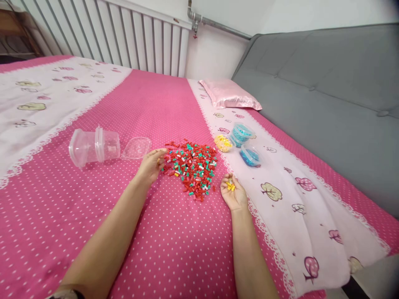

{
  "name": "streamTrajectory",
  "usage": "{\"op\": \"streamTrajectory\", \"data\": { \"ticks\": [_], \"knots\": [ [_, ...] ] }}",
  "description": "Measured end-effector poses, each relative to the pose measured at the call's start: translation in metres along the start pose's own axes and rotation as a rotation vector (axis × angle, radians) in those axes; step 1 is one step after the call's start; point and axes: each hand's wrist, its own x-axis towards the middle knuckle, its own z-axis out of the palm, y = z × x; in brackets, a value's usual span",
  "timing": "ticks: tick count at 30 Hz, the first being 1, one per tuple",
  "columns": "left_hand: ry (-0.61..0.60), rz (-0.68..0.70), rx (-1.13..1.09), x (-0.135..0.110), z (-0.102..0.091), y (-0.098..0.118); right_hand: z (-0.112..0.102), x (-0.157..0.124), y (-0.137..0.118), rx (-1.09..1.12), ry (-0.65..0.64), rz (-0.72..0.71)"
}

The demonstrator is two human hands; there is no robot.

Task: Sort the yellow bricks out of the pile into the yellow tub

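Observation:
A loose heap of small toy building bricks [196, 168], mostly red with green, white and a few yellow ones, lies on the pink dotted bedspread [174, 249]. At the heap's left edge is my left hand [150, 167], its fingers curled, with a bit of yellow brick showing between them. My right hand [235, 196] rests palm up just right of the heap, cupped around several yellow bricks [230, 186]. Beyond it stands a clear tub of yellow bricks [223, 142]. Beside that tub are clear tubs of blue bricks [241, 133], one of them [250, 156] nearer to me.
Stacked clear plastic tubs [93, 146] lie on their side at the left, with a clear lid [136, 148] next to them. A pink satin pillow [230, 94] sits at the far side. A grey padded headboard [324, 83] borders the right, a white radiator [134, 37] the back.

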Motion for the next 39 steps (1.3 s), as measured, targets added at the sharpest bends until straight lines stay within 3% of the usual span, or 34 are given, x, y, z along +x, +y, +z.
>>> {"op": "streamTrajectory", "data": {
  "ticks": [8, 10, 16, 21, 25, 32, 39],
  "knots": [
    [-0.081, -0.161, -0.324, -0.001, -0.002, 0.012, -0.002, 0.001, 0.000, -0.004, -0.006, 0.000],
    [-0.086, -0.125, -0.264, 0.000, -0.003, 0.009, -0.002, 0.001, 0.000, 0.008, -0.001, 0.003],
    [-0.090, 0.035, 0.157, 0.002, -0.003, -0.008, 0.002, -0.001, 0.000, 0.051, 0.026, 0.019],
    [-0.165, 0.319, 1.106, -0.001, 0.000, -0.020, 0.004, -0.002, 0.000, 0.080, 0.044, 0.029],
    [-0.189, 0.326, 1.453, -0.005, 0.004, -0.022, 0.004, -0.002, 0.000, 0.095, 0.044, 0.034],
    [-0.140, 0.289, 1.453, -0.006, 0.003, -0.020, 0.000, 0.000, 0.000, 0.041, 0.009, 0.018],
    [-0.105, 0.282, 1.193, 0.000, -0.001, -0.021, 0.000, 0.001, 0.000, 0.016, 0.006, 0.005]
  ]
}}
